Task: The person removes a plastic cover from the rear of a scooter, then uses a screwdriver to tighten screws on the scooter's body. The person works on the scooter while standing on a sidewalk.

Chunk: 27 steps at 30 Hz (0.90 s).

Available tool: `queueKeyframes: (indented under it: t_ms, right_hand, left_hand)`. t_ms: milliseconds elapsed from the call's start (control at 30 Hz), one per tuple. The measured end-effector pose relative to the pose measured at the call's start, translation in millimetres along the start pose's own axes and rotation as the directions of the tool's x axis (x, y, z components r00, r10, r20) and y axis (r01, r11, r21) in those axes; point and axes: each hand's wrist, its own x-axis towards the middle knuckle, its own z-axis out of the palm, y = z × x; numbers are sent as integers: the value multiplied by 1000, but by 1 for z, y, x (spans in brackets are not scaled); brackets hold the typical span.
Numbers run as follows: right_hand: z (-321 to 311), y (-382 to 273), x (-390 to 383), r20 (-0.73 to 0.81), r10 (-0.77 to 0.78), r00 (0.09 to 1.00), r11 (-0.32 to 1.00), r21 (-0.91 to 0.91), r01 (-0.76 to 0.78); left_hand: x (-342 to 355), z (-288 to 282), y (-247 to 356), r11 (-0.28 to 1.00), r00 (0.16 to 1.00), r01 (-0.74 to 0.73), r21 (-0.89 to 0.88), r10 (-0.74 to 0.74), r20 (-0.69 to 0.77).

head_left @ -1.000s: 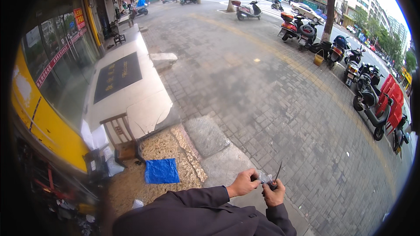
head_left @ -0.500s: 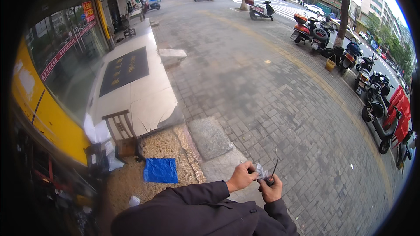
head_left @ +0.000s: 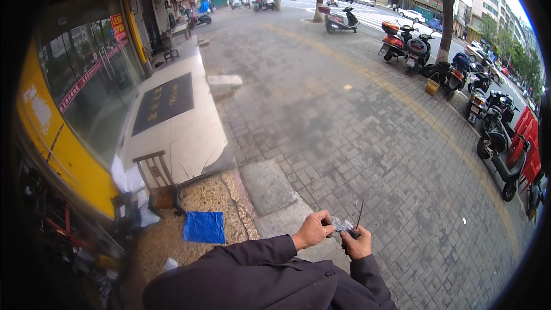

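Observation:
My left hand (head_left: 313,230) is closed, thumb and fingers pinching one end of a small crumpled clear plastic bag (head_left: 342,225). Close beside it, my right hand (head_left: 357,244) wraps round the dark handle of a screwdriver (head_left: 360,216), whose thin metal shaft points up and away from me. The thumb side of the right hand also touches the bag's other end. What the bag contains, if anything, is too small to make out. Both hands are held in front of my dark jacket, over the pavement.
A blue sheet (head_left: 204,227) lies on the ground at left, near a wooden chair (head_left: 162,181). A pale step with a dark mat (head_left: 165,103) fronts the glass shop door. Parked scooters (head_left: 498,152) and a yellow bucket (head_left: 432,85) line the right side.
The view has shifted slightly. My hands have drawn a little apart, and the clear bag between them looks more stretched out. The screwdriver stays in my right hand.

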Motion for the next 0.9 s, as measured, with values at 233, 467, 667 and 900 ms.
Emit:
queueKeyframes:
  t_ms: [233,467,667,900]
  right_hand:
    - [-17,1,-7,24,23,999,983,181,-27]
    - [-14,16,-4,97,-50,994,996,78,42]
    - [-25,39,2,-11,-254,967,952,-179,248]
    - [-35,33,-6,-7,-223,975,963,-159,219]
  left_hand:
    - [6,22,-8,997,1000,10,71,-8,-22]
    - [6,32,-13,989,996,-7,147,19,-84]
    - [3,35,-10,977,991,103,186,-86,-100]
    - [4,46,-9,963,989,82,256,-46,-142]
